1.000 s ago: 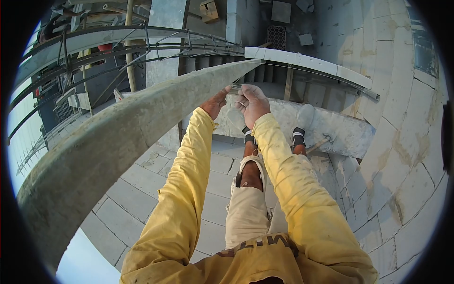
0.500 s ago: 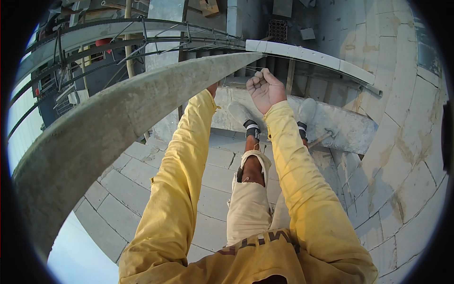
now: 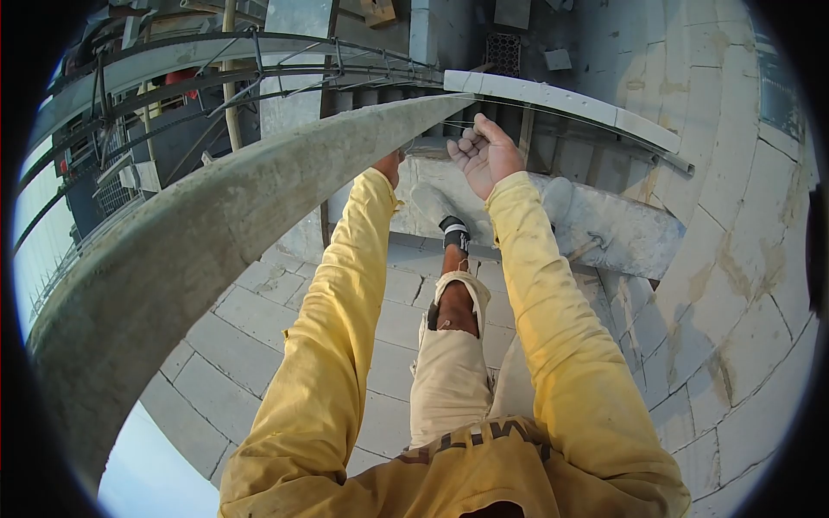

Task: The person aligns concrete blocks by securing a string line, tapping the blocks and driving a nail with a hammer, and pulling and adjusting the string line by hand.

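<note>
My right hand (image 3: 488,157) is raised above the feet with its fingers curled and thumb up. A thin string (image 3: 453,123) passes at its fingertips and stretches left toward the concrete beam. My left hand (image 3: 390,166) is at the side of the curved-looking concrete beam (image 3: 233,198); most of its fingers are hidden, so what it grips cannot be made out. Just past the right hand lies a long pale block edge (image 3: 553,93), with the string running along it.
Both feet stand on a rough plastered ledge (image 3: 617,220), a metal hook-like piece (image 3: 596,242) beside them. Steel rebar (image 3: 250,65) runs beyond the beam at left. Below lie a dark crate (image 3: 503,56) and boards. Block walls (image 3: 691,173) rise on the right.
My right hand has risen slightly and its fingers have loosened a little. The left hand shows a bit more beside the beam. The view has shifted slightly.
</note>
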`<state>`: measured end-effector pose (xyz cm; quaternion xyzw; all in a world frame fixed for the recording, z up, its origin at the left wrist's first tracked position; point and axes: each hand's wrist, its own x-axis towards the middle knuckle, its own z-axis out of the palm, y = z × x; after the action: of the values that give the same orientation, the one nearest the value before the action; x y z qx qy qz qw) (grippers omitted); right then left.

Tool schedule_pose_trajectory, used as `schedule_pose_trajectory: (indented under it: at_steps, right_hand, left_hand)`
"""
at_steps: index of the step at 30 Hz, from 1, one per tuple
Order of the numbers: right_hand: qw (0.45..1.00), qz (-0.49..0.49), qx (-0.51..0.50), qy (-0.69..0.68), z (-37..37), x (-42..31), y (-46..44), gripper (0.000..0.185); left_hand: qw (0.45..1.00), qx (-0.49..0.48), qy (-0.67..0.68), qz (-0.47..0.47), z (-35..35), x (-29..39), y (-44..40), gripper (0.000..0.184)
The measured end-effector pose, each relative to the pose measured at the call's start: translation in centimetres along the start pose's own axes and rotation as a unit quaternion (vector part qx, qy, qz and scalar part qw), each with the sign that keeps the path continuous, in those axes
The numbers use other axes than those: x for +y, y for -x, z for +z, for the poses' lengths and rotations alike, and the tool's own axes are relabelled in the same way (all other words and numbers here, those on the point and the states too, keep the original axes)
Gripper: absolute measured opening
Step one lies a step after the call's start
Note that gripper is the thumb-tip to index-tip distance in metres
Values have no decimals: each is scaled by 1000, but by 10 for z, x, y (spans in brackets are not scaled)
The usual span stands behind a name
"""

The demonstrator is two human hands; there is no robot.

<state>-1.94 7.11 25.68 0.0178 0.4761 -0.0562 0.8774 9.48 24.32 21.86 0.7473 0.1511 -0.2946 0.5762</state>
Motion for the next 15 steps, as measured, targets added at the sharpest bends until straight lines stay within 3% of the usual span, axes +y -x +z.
schedule_pose_trajectory:
  at_steps: [2, 3, 5, 6, 8, 15]
  right_hand:
    - [1000, -1, -5, 13, 1, -2, 1, 19]
    - [1000, -3, 5, 29, 3, -2, 5, 18]
    - [998, -7, 27, 59, 8, -4, 15, 17]
    - [997, -10, 18, 68, 5, -4, 15, 17]
    - [996, -14, 0, 86, -1, -2, 16, 17]
    - [992, -6, -37, 123, -1, 20, 36, 18]
  left_hand:
    - [978, -21, -171, 121, -8, -11, -5, 11]
    - [901, -47, -353, 247, -28, -39, -17, 11]
    - [874, -93, -377, 294, -36, -42, -19, 14]
    - [943, -112, -227, 215, -41, -46, -19, 17]
    - [982, -115, -83, 125, -36, -32, -6, 20]
    - [977, -108, -156, 93, 11, 26, 46, 18]
